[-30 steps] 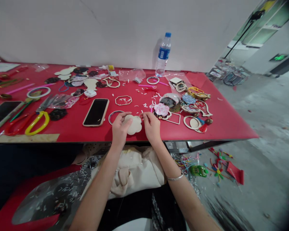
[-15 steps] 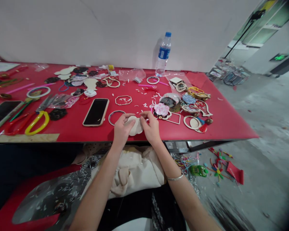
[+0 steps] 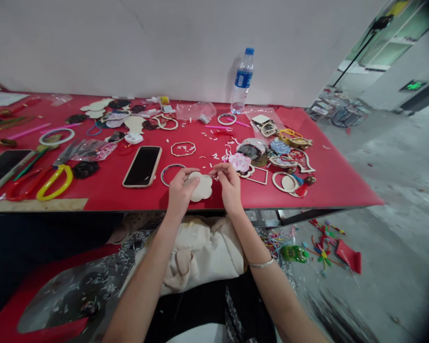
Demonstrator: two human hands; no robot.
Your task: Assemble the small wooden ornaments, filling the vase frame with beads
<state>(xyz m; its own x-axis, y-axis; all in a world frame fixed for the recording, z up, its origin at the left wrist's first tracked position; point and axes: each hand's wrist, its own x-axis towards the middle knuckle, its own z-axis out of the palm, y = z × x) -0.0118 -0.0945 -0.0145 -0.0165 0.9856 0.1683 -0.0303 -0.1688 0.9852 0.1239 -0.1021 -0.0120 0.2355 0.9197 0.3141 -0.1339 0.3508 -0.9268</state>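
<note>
Between the thumb and fingers of my left hand (image 3: 181,188) is a cream, flower-shaped flat piece (image 3: 202,187), held just over the table's front edge. My right hand (image 3: 230,186) is beside it on the right, thumb and fingertips pinched together near the piece's upper right edge. Whatever those fingertips hold, if anything, is too small to make out. A round ring frame (image 3: 167,172) lies partly behind my left hand. Past my right hand sits a pink flower-patterned piece (image 3: 240,162) with a thin rectangular frame (image 3: 259,175).
On the red table (image 3: 186,202) are a phone (image 3: 142,166), yellow-handled scissors (image 3: 56,183), an octagonal frame (image 3: 183,148) and white scraps. A water bottle (image 3: 242,81) stands by the wall. Charms and frames (image 3: 286,164) pile up at right. Another person's dark-clothed leg (image 3: 50,257) is at left.
My right hand has come away from the flower-shaped piece, a little to the right and up, uncovering its right edge. My left hand keeps its hold.
</note>
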